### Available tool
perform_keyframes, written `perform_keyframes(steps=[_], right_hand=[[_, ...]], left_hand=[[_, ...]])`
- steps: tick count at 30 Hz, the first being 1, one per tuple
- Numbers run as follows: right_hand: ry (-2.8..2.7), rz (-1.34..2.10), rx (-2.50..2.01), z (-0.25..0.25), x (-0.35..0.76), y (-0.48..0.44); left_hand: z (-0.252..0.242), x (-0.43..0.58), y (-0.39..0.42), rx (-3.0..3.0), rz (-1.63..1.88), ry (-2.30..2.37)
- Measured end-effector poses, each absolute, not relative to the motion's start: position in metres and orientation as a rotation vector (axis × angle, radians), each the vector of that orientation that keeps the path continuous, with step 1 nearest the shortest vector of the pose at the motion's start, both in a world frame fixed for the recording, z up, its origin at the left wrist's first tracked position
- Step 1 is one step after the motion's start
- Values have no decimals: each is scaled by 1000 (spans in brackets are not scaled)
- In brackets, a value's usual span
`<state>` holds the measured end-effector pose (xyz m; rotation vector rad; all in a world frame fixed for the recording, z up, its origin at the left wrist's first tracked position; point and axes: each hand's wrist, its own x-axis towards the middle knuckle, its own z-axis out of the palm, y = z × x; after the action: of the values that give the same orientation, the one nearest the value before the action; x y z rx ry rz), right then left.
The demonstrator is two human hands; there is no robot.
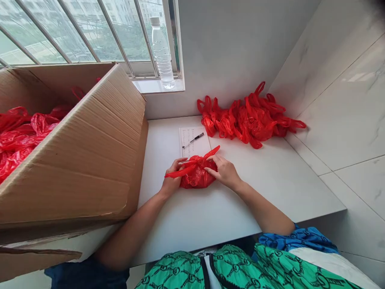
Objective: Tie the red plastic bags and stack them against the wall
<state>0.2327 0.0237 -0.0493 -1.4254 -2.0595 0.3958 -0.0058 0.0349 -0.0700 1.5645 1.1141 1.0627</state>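
Observation:
A tied red plastic bag (198, 176) rests on the white tabletop in front of me, its contents hidden inside. Two loose ends stick out from its knot, one toward the left and one up to the right. My left hand (172, 181) grips the bag's left side, and the left end lies across its fingers. On the other side, my right hand (225, 170) has its thumb and fingers closed on the bag near the base of the right end. Just behind the bag lies a sheet of paper (189, 138) with marks on it, and a black pen (194, 140) on top.
A large open cardboard box (90, 156) with red bags (24, 132) inside stands at the left. More tied red bags (252, 120) are heaped against the back wall. A clear water bottle (162, 56) stands on the sill by the barred window. Tiled wall (345, 120) bounds the right.

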Motion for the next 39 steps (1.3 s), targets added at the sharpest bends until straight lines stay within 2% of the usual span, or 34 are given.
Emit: perform_keyframes(steps=[6,10,14,20,39], right_hand=[[-1962,621,-1393,-42,236,20],[-1836,727,-1367,-33,237,17],[-1794,716,-1377,-31,233,16],[-1870,642,-1308,-33,223,12],[-1955,587,-1216,-29,222,10]], left_hand=[[-71,-6,36,1400,1091,1116],[-66,-8,37,1439,1229,1161],[-48,0,33,1772,1247,1235],[-31,17,21,2199,943,1144],[-40,1,26,2429,1079,1230]])
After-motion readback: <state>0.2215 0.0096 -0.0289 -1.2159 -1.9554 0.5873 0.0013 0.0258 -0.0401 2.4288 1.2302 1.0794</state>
